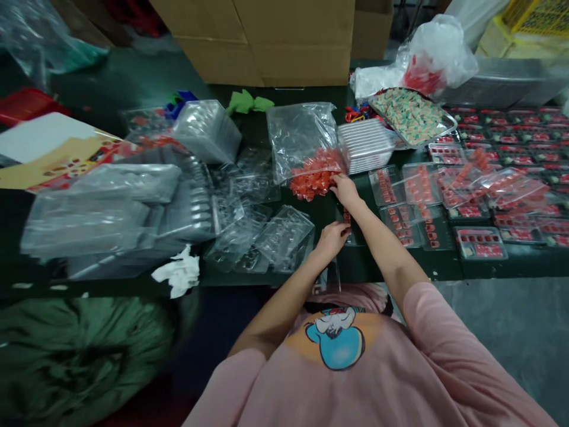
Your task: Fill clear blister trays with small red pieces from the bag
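Note:
My right hand reaches to the edge of a pile of small red plastic pieces, its fingers closed at the pieces. The pile spills from the mouth of a clear plastic bag. Nearer to me, my left hand has its fingers closed at a narrow clear tray that lies on the table, with a row of red pieces in it. What the left fingertips pinch is too small to make out. My right forearm covers part of this spot.
Loose clear trays lie to the left, beside stacked clear plastic covers and a crumpled tissue. Right of me are filled trays and packed sets. Behind stand a tray of small pale and green pieces and a cardboard box.

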Demonstrator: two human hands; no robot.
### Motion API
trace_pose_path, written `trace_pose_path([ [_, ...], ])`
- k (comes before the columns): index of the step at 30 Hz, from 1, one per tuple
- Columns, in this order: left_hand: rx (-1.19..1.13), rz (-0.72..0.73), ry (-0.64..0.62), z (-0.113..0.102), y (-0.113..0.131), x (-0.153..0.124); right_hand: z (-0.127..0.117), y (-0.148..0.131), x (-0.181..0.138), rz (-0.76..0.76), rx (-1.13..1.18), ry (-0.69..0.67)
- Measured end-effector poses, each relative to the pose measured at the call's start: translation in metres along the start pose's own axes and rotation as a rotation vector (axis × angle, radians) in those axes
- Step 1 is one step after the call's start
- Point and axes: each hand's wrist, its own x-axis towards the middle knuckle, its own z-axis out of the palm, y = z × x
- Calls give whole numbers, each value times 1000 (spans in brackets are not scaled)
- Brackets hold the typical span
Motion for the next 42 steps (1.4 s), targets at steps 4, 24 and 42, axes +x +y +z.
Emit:
trace_pose_path([
  [4, -216, -81, 110, -13, -3, -2, 2, 1, 2, 39, 49, 21],
  [24, -1601, -649, -136, -34, 17, 11, -55, -4, -143, 59, 692, -40],
  [42, -630, -157, 120, -13, 14, -27, -48, 12, -188, 102, 584, 42],
])
